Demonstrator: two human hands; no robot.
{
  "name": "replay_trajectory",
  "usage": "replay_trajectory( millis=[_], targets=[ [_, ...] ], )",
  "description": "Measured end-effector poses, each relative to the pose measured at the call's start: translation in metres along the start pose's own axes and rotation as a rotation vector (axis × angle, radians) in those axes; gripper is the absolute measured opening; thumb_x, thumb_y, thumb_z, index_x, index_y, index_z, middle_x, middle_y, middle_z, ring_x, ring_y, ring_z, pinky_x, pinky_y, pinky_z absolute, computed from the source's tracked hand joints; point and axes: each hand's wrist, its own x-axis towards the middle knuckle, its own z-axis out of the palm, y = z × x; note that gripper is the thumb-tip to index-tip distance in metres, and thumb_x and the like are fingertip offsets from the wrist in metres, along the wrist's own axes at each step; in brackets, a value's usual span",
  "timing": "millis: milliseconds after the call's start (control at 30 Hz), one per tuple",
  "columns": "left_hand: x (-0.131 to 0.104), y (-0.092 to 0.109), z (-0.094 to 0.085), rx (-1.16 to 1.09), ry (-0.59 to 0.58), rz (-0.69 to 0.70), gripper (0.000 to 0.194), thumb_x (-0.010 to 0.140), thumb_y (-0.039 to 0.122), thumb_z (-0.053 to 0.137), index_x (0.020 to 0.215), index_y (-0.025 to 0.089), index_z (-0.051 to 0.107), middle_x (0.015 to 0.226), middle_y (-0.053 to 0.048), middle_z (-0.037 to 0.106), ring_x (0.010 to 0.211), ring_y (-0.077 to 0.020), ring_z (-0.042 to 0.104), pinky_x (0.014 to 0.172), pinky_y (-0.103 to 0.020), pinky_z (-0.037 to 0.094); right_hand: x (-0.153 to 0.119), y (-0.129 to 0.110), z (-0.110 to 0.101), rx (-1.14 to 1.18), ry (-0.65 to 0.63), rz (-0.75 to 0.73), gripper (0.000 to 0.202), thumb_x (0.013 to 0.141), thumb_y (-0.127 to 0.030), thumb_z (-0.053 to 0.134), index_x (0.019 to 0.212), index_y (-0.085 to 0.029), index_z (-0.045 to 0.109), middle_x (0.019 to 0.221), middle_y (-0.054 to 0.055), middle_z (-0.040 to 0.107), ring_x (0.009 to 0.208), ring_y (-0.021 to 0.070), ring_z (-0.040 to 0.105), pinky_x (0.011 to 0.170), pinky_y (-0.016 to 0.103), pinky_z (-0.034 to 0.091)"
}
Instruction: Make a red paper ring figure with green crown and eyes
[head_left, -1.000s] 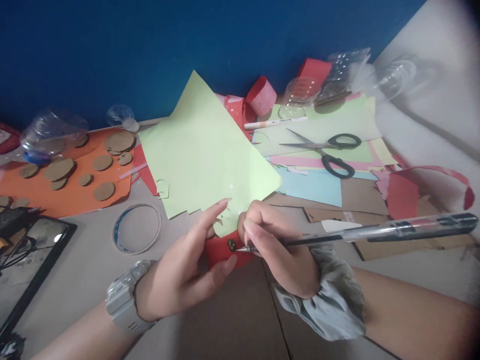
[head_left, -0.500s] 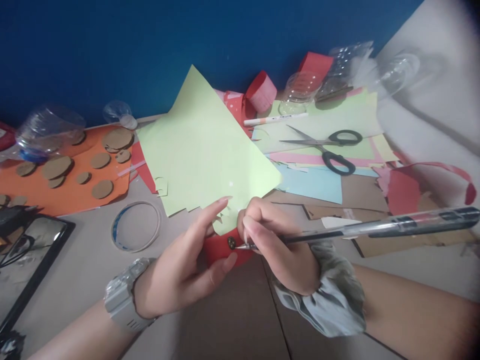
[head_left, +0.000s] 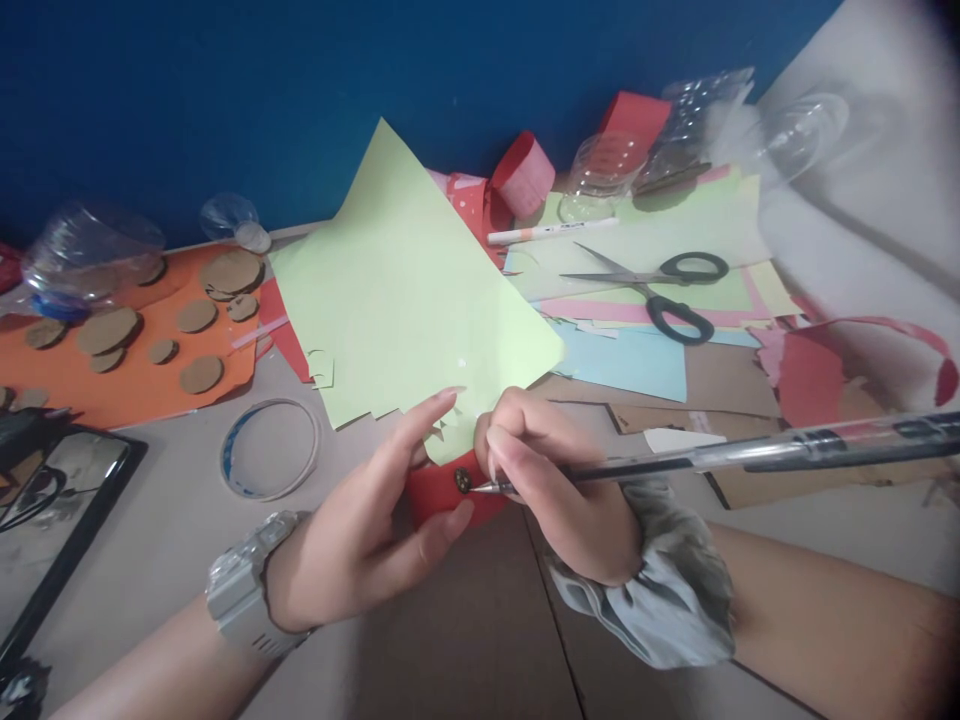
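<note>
Right hand [head_left: 551, 490]: fingers closed on a pen [head_left: 735, 456], its tip at the right edge of a dark round spot [head_left: 463, 480] on the red paper [head_left: 435, 502]. Left hand [head_left: 367, 545]: thumb and index finger wide apart; whether the hidden fingers grip the red paper cannot be told. Location: red paper between the hands, at the near end of the green sheet [head_left: 420, 300]. Status: one spot present; visible red around it unmarked; remaining work not determinable. Outward: cut cardboard discs [head_left: 201, 375], left; scissors [head_left: 646, 281], right.

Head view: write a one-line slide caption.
Pen in the right hand, its tip at a dark mark on a red piece, left hand alongside.
</note>
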Motion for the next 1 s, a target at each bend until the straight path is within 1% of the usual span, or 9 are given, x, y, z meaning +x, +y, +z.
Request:
replay_trajectory(
  millis=[100, 267, 400, 500, 600, 867, 1000],
  targets=[
    [-0.0009, -0.0018, -0.0005, 0.039, 0.02, 0.009, 0.08, 0.09, 0.007, 0.055, 0.156, 0.025, 0.012, 0.086, 0.0, 0.056, 0.07, -0.014, 0.049, 0.073, -0.029, 0.048, -0.0004, -0.0006, -0.0002, -0.016, -0.004, 0.03, 0.03, 0.102, -0.029, 0.04, 0.072, -0.024, 0.039, 0.065, -0.003, 0.041, 0.055, 0.0136, 0.034, 0.052, 0.029, 0.029],
    [-0.0011, -0.0012, -0.0006, 0.058, 0.022, 0.011, 0.08, 0.09, 0.007, 0.055, 0.156, 0.025, 0.013, 0.078, 0.003, 0.046, 0.066, -0.0128, 0.045, 0.064, -0.025, 0.044, -0.0013, 0.0005, -0.0008, 0.06, 0.011, 0.095, 0.029, 0.102, -0.031, 0.041, 0.074, -0.023, 0.041, 0.065, -0.004, 0.04, 0.052, 0.0117, 0.03, 0.048, 0.027, 0.027],
    [-0.0008, 0.0005, -0.0009, 0.067, 0.012, -0.007, 0.078, 0.091, 0.008, 0.054, 0.155, 0.026, 0.013, 0.08, 0.002, 0.048, 0.066, -0.0134, 0.045, 0.065, -0.026, 0.044, -0.0005, 0.0005, -0.0009, 0.037, -0.002, 0.067, 0.029, 0.101, -0.028, 0.04, 0.073, -0.023, 0.041, 0.066, -0.003, 0.04, 0.053, 0.0122, 0.032, 0.049, 0.027, 0.027],
    [-0.0008, 0.0007, -0.0012, 0.075, 0.014, 0.0, 0.078, 0.091, 0.009, 0.054, 0.155, 0.027, 0.013, 0.077, 0.003, 0.046, 0.065, -0.0139, 0.044, 0.063, -0.026, 0.043, 0.0001, 0.0002, -0.0012, 0.063, 0.004, 0.084, 0.029, 0.102, -0.03, 0.04, 0.073, -0.024, 0.041, 0.065, -0.004, 0.04, 0.051, 0.0119, 0.03, 0.047, 0.027, 0.026],
    [-0.0009, 0.0005, -0.0013, 0.079, 0.014, -0.003, 0.078, 0.091, 0.01, 0.054, 0.155, 0.028, 0.013, 0.08, 0.002, 0.046, 0.065, -0.0142, 0.043, 0.062, -0.027, 0.042, -0.0001, 0.0003, -0.0017, 0.047, -0.001, 0.082, 0.03, 0.101, -0.032, 0.042, 0.072, -0.023, 0.041, 0.065, -0.003, 0.041, 0.052, 0.0124, 0.032, 0.047, 0.028, 0.027],
    [-0.0009, 0.0007, -0.0013, 0.067, 0.01, 0.003, 0.079, 0.09, 0.006, 0.054, 0.155, 0.026, 0.013, 0.079, 0.003, 0.045, 0.067, -0.013, 0.043, 0.067, -0.026, 0.043, -0.0014, 0.0006, -0.0012, 0.035, 0.005, 0.058, 0.03, 0.102, -0.03, 0.04, 0.073, -0.023, 0.041, 0.066, -0.004, 0.04, 0.053, 0.0115, 0.031, 0.048, 0.027, 0.026],
    [-0.0007, -0.0002, -0.0008, 0.069, 0.017, 0.024, 0.079, 0.09, 0.006, 0.054, 0.155, 0.026, 0.014, 0.08, 0.003, 0.045, 0.067, -0.0129, 0.042, 0.067, -0.026, 0.043, -0.0015, 0.0002, -0.001, 0.058, 0.011, 0.084, 0.03, 0.102, -0.032, 0.04, 0.073, -0.023, 0.041, 0.065, -0.004, 0.04, 0.051, 0.0111, 0.031, 0.047, 0.027, 0.026]
  ],
)
